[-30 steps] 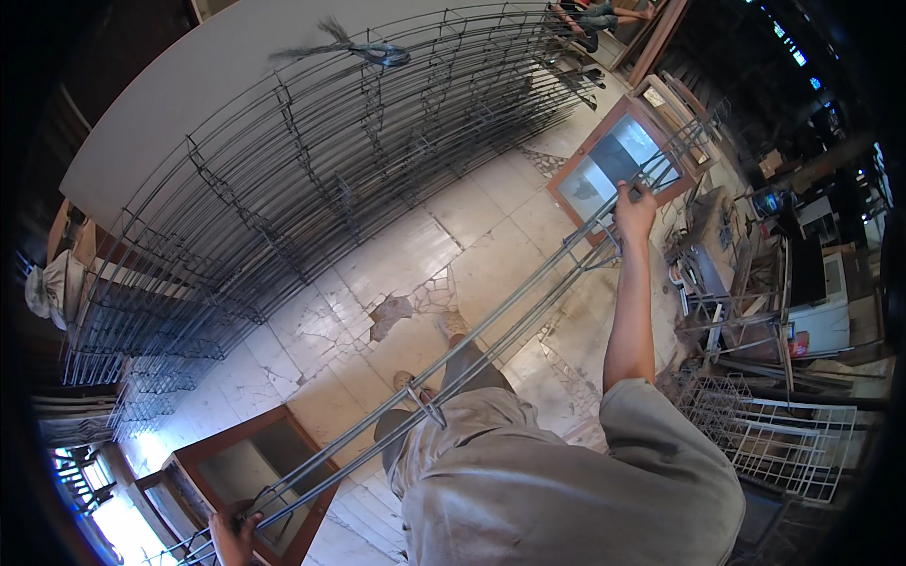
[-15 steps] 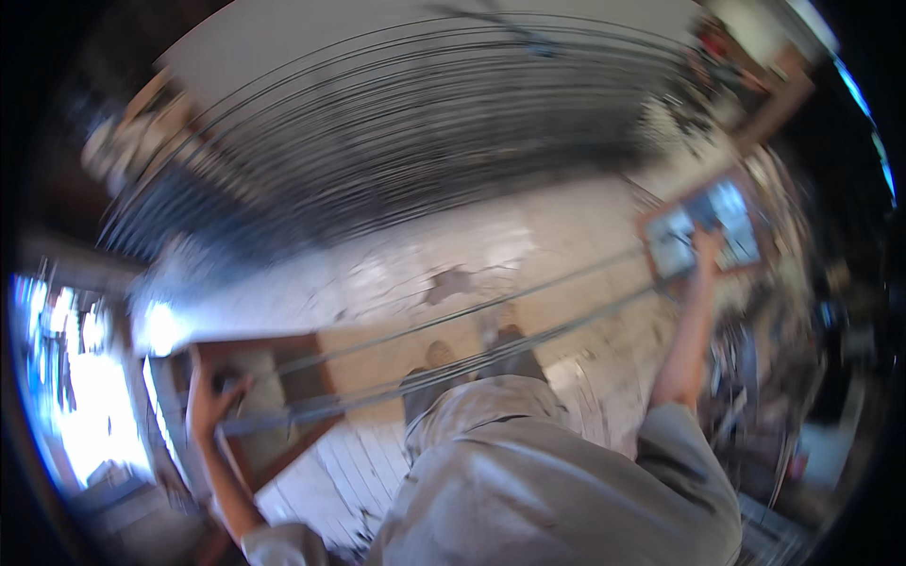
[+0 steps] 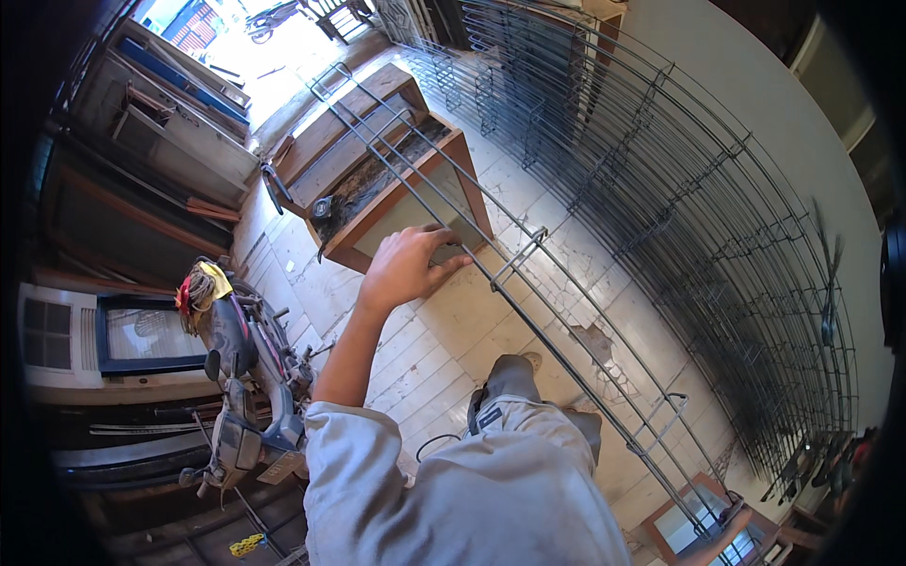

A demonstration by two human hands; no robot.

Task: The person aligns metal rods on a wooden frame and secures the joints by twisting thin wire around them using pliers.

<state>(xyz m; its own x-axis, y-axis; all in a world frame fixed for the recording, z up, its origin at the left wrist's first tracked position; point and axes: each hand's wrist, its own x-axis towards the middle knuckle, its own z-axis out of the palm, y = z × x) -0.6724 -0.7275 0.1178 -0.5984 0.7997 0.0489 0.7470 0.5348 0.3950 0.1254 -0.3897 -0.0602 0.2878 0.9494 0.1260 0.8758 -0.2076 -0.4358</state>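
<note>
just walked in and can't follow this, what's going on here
A person is handling a long steel rod frame above the tiled floor. The right hand grips it at lower right; the left hand is farther up it, its grip unclear. Its far end crosses a wooden cabinet in view, and similar frames are stacked along the wall.

There are two hands (image 3: 408,271), one held cage (image 3: 566,365) (plus one wire bundle (image 3: 828,325)).

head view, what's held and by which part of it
The rebar cage: the right hand grips it toward its lower-right end; the left hand is at its near side, grip unclear.
</note>
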